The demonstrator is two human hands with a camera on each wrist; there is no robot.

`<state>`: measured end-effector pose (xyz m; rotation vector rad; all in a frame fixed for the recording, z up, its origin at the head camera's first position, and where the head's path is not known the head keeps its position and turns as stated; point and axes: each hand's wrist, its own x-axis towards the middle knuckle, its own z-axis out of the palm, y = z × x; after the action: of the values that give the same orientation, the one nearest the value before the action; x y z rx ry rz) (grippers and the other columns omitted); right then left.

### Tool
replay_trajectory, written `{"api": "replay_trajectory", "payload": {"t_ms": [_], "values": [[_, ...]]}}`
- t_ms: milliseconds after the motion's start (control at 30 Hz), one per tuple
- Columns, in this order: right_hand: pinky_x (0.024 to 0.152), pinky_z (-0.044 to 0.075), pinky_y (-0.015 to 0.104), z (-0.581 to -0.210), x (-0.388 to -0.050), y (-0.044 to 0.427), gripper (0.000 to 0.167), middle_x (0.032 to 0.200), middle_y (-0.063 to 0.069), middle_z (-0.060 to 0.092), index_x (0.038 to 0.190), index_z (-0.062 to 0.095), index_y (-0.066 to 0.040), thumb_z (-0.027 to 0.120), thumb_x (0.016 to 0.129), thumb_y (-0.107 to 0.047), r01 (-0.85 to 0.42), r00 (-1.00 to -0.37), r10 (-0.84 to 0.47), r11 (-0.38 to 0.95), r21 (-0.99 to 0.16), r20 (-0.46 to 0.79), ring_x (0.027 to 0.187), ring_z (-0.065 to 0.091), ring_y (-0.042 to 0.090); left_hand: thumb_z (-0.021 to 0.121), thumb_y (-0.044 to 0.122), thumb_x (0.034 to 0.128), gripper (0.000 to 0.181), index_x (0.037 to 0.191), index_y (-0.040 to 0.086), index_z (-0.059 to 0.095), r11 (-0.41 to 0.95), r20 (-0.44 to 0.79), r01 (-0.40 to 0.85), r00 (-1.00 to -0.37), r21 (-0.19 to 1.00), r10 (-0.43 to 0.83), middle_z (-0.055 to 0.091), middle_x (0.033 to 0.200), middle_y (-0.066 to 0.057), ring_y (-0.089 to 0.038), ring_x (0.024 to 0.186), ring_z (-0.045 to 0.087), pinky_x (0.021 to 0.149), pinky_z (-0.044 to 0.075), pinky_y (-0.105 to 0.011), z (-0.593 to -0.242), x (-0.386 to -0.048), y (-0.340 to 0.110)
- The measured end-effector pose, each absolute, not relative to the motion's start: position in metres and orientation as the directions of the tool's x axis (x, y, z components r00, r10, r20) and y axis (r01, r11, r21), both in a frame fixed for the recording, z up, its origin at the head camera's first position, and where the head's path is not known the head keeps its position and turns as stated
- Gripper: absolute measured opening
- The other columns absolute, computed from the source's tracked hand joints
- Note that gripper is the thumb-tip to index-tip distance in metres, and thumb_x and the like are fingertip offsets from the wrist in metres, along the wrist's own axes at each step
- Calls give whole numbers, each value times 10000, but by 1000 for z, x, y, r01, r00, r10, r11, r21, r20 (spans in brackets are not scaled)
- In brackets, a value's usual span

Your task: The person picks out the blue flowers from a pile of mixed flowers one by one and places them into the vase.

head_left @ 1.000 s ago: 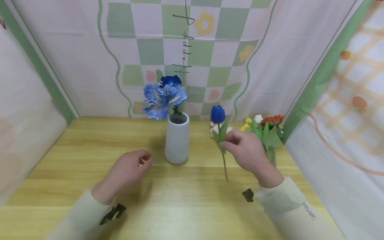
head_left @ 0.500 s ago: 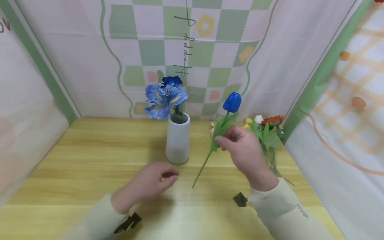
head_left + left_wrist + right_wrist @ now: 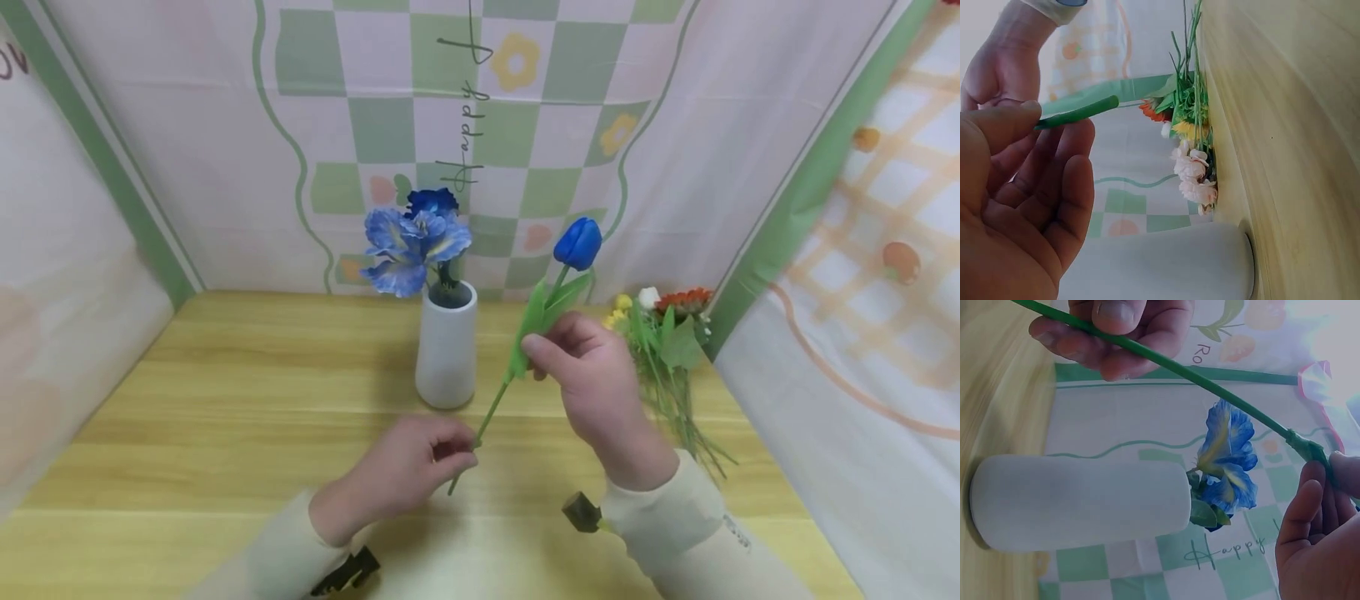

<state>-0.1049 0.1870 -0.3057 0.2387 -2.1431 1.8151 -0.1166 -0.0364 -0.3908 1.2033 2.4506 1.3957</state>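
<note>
Backdrop cloth (image 3: 375, 125): white with green checks, yellow flower prints and the word "Happy"; hung behind the table.
Tabletop (image 3: 225, 400): pale wood grain.
Vase (image 3: 446, 358): one, white, upright, in the same place as half a second earlier; held a light-blue flower (image 3: 401, 262) and a dark-blue flower (image 3: 432, 202).
Blue tulip (image 3: 577, 243): one, in the air right of the vase, apart from it; bloom uppermost and leaning right, stem slanting down leftward; its lower end had hung free in the earlier frame.
Right hand (image 3: 603, 392): pinched the tulip among its leaves, as before, having shifted slightly left.
Left hand (image 3: 401, 467): thumb and fingers pinched the stem near its bottom, a short tip projecting beyond; earlier they were apart from it.
Mixed bunch (image 3: 667, 333): yellow, white and orange-red heads, lying at right, more stems showing than before.
Pink flowers (image 3: 1196, 175): pale, beside the bunch.
</note>
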Motion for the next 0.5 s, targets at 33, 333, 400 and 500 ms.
{"api": "replay_trajectory", "payload": {"t_ms": [33,333,400,500], "values": [[661,540,321,-305,-105,186,189,847,136,648,991,663,19,721,936,-152,-334,-933,80,176,-926,352,751,588,270,720,159,926,31,940,133,730,274,302,592,-691,758,657,603,755,147,-50,688,567,608,528,-254,-391,-116,-37],[675,563,323,-316,-102,181,238,972,184,610,1136,611,60,555,1030,-147,-356,-931,55,80,-931,361,767,644,267,694,161,944,50,950,143,739,272,297,566,-714,779,634,642,772,132,-54,708,602,646,537,-268,-388,-118,-40],[670,562,319,-322,-101,181,278,1000,197,607,1157,595,89,483,1055,-144,-361,-932,18,42,-932,362,769,659,269,689,169,949,59,961,142,740,266,295,557,-719,787,630,650,783,133,-57,719,614,659,542,-272,-388,-119,-40],[665,558,315,-332,-100,180,248,999,206,623,1128,593,102,477,1046,-101,-355,-934,-47,41,-934,353,778,658,261,686,166,951,79,996,133,743,245,296,538,-726,807,620,665,812,130,-65,737,632,678,552,-280,-388,-120,-40]]}}
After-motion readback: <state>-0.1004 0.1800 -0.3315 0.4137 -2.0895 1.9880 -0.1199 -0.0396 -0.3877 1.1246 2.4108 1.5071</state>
